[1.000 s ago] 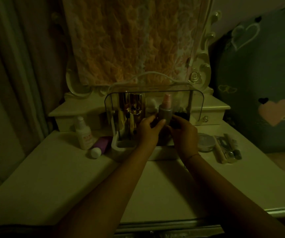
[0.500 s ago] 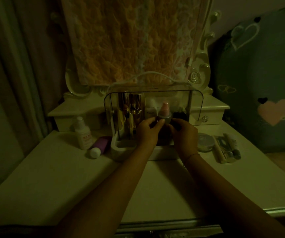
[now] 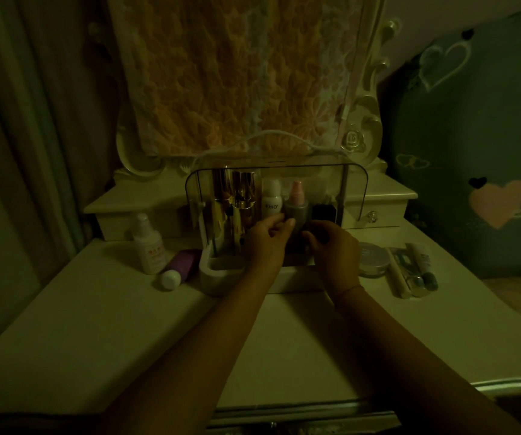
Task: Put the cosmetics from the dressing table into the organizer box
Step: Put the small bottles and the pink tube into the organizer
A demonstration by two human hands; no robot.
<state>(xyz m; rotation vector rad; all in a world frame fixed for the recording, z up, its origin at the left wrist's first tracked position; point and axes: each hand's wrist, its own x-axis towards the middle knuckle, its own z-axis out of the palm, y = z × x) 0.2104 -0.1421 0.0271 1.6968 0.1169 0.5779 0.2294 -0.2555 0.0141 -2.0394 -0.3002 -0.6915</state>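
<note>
The organizer box [image 3: 221, 272] has a white base and a raised clear lid [image 3: 357, 189]; it stands at the back middle of the dressing table [image 3: 96, 324]. Inside it are gold tubes [image 3: 240, 196], a white bottle [image 3: 271, 199], a dark container [image 3: 323, 211] and a grey spray bottle with a pink top [image 3: 297, 204]. My left hand [image 3: 265, 243] pinches the grey bottle's lower left side. My right hand [image 3: 331, 246] curls at its lower right; the dim light hides whether it grips.
Left of the box a white bottle [image 3: 148, 246] stands upright and a purple tube [image 3: 182, 266] lies on its side. To the right of the box lie a round compact [image 3: 373, 257] and several slim tubes and pencils [image 3: 413, 268]. A mirror draped with lace cloth [image 3: 237, 73] rises behind.
The grey spray bottle has gone down into the box beside the white bottle. Both hands lowered with it and stay at its base.
</note>
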